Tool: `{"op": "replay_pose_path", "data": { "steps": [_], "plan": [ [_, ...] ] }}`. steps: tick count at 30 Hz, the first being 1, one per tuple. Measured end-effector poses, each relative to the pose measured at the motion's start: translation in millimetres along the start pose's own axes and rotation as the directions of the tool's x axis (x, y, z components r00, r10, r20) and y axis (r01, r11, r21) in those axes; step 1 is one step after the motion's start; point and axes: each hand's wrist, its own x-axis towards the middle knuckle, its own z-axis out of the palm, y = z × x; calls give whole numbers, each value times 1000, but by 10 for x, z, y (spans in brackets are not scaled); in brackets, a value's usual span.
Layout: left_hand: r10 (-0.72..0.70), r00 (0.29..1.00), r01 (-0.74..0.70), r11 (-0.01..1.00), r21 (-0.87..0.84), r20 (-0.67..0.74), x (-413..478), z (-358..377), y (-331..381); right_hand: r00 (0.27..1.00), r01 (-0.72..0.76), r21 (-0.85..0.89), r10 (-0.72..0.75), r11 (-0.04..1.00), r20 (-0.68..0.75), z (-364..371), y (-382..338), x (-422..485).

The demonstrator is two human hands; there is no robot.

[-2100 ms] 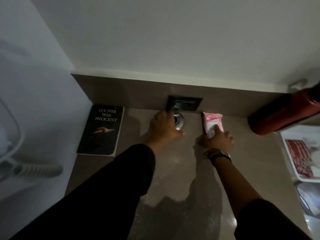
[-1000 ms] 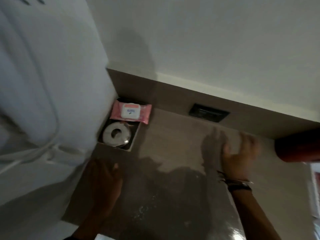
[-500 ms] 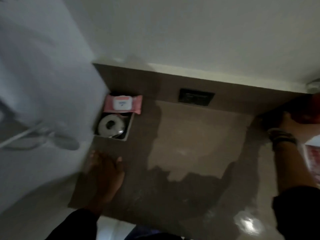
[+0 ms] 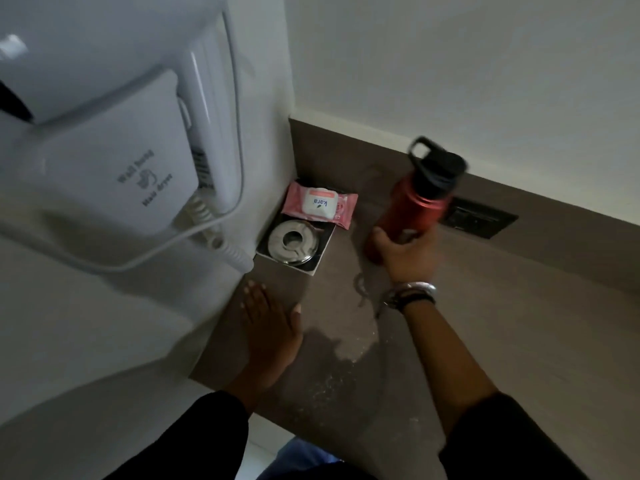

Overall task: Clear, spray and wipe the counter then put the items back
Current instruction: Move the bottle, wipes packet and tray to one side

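My right hand (image 4: 407, 256) grips the lower body of a red water bottle (image 4: 417, 206) with a black cap, held tilted just right of the stacked items on the brown counter (image 4: 502, 323). In the back left corner lies a black book (image 4: 320, 252) with a round metal object (image 4: 290, 241) on it and a pink wipes pack (image 4: 320, 203) on its far end. My left hand (image 4: 268, 323) rests flat on the counter by the left wall, fingers together, holding nothing. Wet streaks show on the counter's near part.
A white wall-hung hair dryer (image 4: 104, 143) with a coiled cord (image 4: 221, 244) sticks out from the left wall above the counter's edge. A black socket plate (image 4: 479, 218) sits in the brown backsplash behind the bottle. The counter's front edge runs below my arms.
My right hand reached to the far right, took hold of the red bottle and carried it left to beside the stacked items. My left hand stayed flat on the counter.
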Motion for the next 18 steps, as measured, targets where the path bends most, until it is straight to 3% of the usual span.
{"op": "replay_pose_path", "data": {
  "steps": [4, 9, 11, 14, 16, 18],
  "plan": [
    [-3, 999, 5, 1000, -29, 52, 2, 15, -21, 991, 52, -35, -47, 998, 126, 444, -124, 48],
    [-14, 999, 11, 995, -100, -31, -84, -21, 14, 981, 55, -67, -42, 996, 189, 467, -74, 125],
    [106, 990, -118, 985, -126, -98, -226, -49, 201, 968, 42, -51, -28, 998, 249, 222, -20, 87],
    [470, 869, -493, 848, -194, -154, -434, 9, 814, 976, 98, -20, -93, 995, 196, -479, 201, -58],
    [659, 751, -649, 722, -241, -45, -523, 40, 1446, 985, 137, -50, -131, 989, 110, -1102, 483, -203],
    [775, 621, -741, 629, -238, 114, -601, 132, 2136, 997, 75, -121, -74, 990, 13, -1756, 812, -341]
  ]
}}
